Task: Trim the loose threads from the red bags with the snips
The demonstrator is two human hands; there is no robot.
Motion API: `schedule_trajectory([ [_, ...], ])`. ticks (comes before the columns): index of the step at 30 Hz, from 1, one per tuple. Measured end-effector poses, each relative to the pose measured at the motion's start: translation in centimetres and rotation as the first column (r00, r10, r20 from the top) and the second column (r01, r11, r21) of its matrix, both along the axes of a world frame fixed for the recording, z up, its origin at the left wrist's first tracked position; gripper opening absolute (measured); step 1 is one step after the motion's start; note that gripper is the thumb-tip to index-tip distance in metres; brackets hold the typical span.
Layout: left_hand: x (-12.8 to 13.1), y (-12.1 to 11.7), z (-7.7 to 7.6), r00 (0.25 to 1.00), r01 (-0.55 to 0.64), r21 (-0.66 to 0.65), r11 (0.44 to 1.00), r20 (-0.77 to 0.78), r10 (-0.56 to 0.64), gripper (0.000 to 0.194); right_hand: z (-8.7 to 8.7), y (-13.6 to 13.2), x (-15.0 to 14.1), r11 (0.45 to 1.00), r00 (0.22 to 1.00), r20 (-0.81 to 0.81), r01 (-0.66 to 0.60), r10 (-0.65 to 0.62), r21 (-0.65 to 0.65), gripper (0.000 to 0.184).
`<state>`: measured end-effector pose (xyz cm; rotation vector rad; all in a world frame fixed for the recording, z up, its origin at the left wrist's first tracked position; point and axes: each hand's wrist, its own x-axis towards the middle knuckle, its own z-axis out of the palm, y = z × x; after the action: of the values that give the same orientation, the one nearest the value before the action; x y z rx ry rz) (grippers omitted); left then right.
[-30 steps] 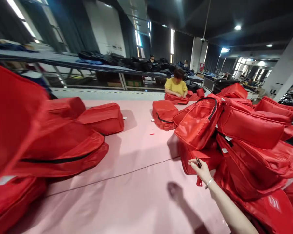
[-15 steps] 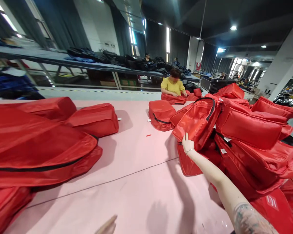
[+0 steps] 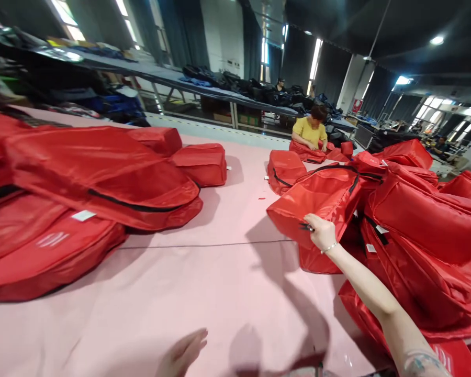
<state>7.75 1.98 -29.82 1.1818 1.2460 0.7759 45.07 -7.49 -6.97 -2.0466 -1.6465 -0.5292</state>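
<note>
On the right, my right hand (image 3: 322, 233) is closed on the near edge of an unzipped red bag (image 3: 320, 193) with a black zipper. That edge is lifted off the pink tabletop (image 3: 227, 283). A small dark piece juts out by the fingertips; I cannot tell whether it is a zipper end or a tool. At the bottom, my left hand (image 3: 186, 348) hovers above the tabletop with its fingers stretched out, holding nothing.
Red bags (image 3: 427, 220) are heaped on the right, and more red bags (image 3: 102, 167) lie on the left. Across the table a person in a yellow top (image 3: 310, 133) handles red fabric. A long table with dark fabric (image 3: 255, 91) stands behind.
My view has turned left. My right hand has pulled the bag's edge up and toward me, spreading its opening. More of my left hand shows, with its fingers still stretched out.
</note>
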Motion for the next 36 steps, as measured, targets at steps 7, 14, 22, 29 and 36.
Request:
schedule_trajectory([
  [7,1.1,2.2,2.4,0.906,-0.373,-0.191,0.908,0.135,0.4,0.038,-12.3,-5.1,-7.5,0.775,0.671,-0.45,-0.628,0.589,0.078,0.034],
  [14,-3.9,-3.6,-1.6,0.924,-0.335,-0.289,0.897,0.088,0.373,0.027,-22.3,-4.4,-7.9,0.969,0.486,-0.84,-0.169,0.239,0.178,0.028],
  [22,-4.4,-7.1,-4.2,0.868,-0.342,-0.369,0.864,0.227,0.441,0.018,-20.3,-0.7,-9.8,0.981,0.437,-0.882,-0.005,0.176,0.193,0.027],
  [29,-5.3,-7.5,-4.0,0.87,-0.263,-0.377,0.888,0.305,0.387,0.021,-20.6,-3.7,-15.1,0.966,0.491,-0.87,0.202,0.045,0.164,0.047],
  [36,-7.8,-6.0,-3.7,0.922,-0.206,-0.353,0.913,0.242,0.302,0.036,-22.2,-5.4,-17.9,0.969,0.471,-0.858,0.223,-0.205,-0.109,0.04],
])
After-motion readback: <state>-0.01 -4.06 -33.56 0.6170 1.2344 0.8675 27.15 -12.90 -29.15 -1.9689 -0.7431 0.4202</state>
